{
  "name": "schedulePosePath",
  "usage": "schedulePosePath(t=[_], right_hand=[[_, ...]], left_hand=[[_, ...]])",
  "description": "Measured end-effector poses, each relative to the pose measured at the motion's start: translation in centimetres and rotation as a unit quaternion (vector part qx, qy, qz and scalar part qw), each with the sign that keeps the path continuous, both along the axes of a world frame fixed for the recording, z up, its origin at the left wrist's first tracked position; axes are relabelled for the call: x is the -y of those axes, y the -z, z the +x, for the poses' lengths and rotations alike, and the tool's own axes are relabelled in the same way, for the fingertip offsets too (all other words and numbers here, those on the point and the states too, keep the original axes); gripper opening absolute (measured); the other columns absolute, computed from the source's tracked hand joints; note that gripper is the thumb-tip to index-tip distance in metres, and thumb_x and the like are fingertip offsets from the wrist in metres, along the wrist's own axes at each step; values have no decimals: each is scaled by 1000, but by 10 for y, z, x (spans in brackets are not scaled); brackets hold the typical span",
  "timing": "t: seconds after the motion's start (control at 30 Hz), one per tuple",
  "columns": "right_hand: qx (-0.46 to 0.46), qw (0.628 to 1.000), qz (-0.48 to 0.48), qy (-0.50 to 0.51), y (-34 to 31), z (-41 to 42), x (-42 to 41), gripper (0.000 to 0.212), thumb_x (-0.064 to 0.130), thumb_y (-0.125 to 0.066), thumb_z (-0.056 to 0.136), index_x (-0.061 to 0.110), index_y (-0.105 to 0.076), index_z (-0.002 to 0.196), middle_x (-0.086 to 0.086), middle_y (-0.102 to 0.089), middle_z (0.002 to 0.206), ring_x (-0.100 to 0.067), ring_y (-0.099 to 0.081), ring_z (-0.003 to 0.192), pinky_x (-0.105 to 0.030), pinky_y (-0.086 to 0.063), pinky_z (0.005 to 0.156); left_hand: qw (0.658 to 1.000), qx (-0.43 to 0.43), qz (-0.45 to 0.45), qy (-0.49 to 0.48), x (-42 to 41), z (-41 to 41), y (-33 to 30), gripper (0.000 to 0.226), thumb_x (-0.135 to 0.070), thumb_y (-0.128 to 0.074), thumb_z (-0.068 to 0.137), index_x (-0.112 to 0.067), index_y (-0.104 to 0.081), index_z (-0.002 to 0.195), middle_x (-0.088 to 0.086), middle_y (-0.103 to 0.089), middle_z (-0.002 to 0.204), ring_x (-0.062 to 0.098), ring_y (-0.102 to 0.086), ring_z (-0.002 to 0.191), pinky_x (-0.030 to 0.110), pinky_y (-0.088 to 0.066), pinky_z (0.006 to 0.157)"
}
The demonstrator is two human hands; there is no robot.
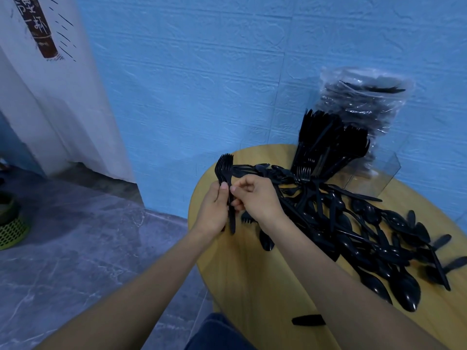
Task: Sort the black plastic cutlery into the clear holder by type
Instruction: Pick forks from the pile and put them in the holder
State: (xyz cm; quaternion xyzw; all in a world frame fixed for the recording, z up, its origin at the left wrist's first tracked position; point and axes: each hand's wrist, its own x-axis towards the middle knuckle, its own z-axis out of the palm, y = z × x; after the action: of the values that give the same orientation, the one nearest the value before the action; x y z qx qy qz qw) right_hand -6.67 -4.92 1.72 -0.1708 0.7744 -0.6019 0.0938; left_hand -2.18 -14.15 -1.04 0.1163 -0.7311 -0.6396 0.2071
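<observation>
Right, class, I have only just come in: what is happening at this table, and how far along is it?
A person is sorting black plastic cutlery. The left hand grips a stacked bunch of forks, tines up, while the right hand pinches at the handles of that bunch. A big loose pile of spoons and forks lies on the round wooden table. The clear holder by the wall already has forks standing in one part; another part looks empty. A plastic bag of cutlery stands behind it.
</observation>
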Motion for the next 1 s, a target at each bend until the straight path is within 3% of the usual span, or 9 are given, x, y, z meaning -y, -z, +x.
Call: schedulePosePath(t=[0.07, 0.13, 0.2, 0.3, 0.4, 0.6, 0.83, 0.93, 1.0], right_hand=[[0, 1000, -1, 11, 0, 1, 5, 9, 8, -61, 90, 1, -66, 88, -3, -63, 67, -7, -60, 54, -19, -50, 52], [-29, 999, 29, 21, 0, 0, 9, 10, 12, -64, 88, 5, -71, 85, 1, -65, 72, -4, -59, 60, -13, -47, 54], [-50, 997, 63, 13, 0, -4, 9, 10, 15, -67, 87, 9, -74, 85, 1, -69, 80, -4, -61, 69, -8, -43, 58], [-90, 988, 121, 31, 1, -17, -4, 12, 14, -65, 88, 10, -74, 93, 0, -71, 94, -7, -60, 84, -13, -44, 70], [-132, 966, 217, 45, 3, -31, -27, 20, 16, -63, 89, 10, -69, 108, -1, -67, 106, -8, -56, 93, -21, -43, 82], [-145, 911, 383, -43, 13, -39, -42, 30, 29, -67, 86, 11, -62, 110, -3, -59, 100, -19, -56, 94, -31, -47, 78], [-111, 915, 383, -64, 6, -43, -28, 16, 15, -62, 90, 0, -66, 90, -8, -60, 79, -25, -61, 78, -38, -52, 74], [-60, 947, 312, -46, -1, -48, -32, 16, 14, -62, 90, 9, -60, 75, -3, -57, 70, -15, -53, 64, -28, -47, 64], [-10, 978, 207, -2, -4, -52, -39, 12, 13, -63, 90, 10, -61, 78, -4, -59, 74, -15, -55, 70, -30, -48, 71]], left_hand=[[999, 2, 36, 8, 0, 2, -2, 30, -24, -30, 103, 0, -48, 106, 3, -54, 80, 7, -54, 65, 16, -48, 57], [997, 5, 70, 18, 3, 2, 1, 28, -26, -30, 103, -5, -48, 102, 4, -54, 73, 14, -53, 57, 34, -49, 54], [998, 12, 62, 22, 8, 1, 5, 28, -28, -29, 103, -10, -46, 91, 3, -47, 63, 13, -44, 47, 30, -38, 46], [997, 23, 76, 7, 14, 0, 6, 28, -27, -29, 103, -11, -46, 87, 2, -40, 62, 10, -35, 46, 22, -31, 40], [998, 27, 53, -21, 17, -6, 8, 29, -27, -30, 103, -14, -47, 84, 0, -40, 63, 8, -36, 47, 21, -32, 42], [999, 4, -17, -27, 11, -11, 15, 27, -29, -29, 103, -16, -46, 85, 1, -42, 63, 12, -40, 52, 29, -38, 47], [996, -23, -82, -38, 12, -10, 21, 35, -31, -29, 101, -4, -47, 88, 0, -45, 64, 14, -42, 55, 36, -39, 53], [995, -24, -92, -39, 13, -11, 22, 34, -32, -29, 102, -6, -46, 88, -1, -45, 64, 14, -42, 55, 36, -39, 53], [994, -25, -98, -41, 13, -11, 23, 34, -32, -29, 102, -7, -46, 87, -1, -45, 64, 13, -42, 55, 34, -38, 52]])
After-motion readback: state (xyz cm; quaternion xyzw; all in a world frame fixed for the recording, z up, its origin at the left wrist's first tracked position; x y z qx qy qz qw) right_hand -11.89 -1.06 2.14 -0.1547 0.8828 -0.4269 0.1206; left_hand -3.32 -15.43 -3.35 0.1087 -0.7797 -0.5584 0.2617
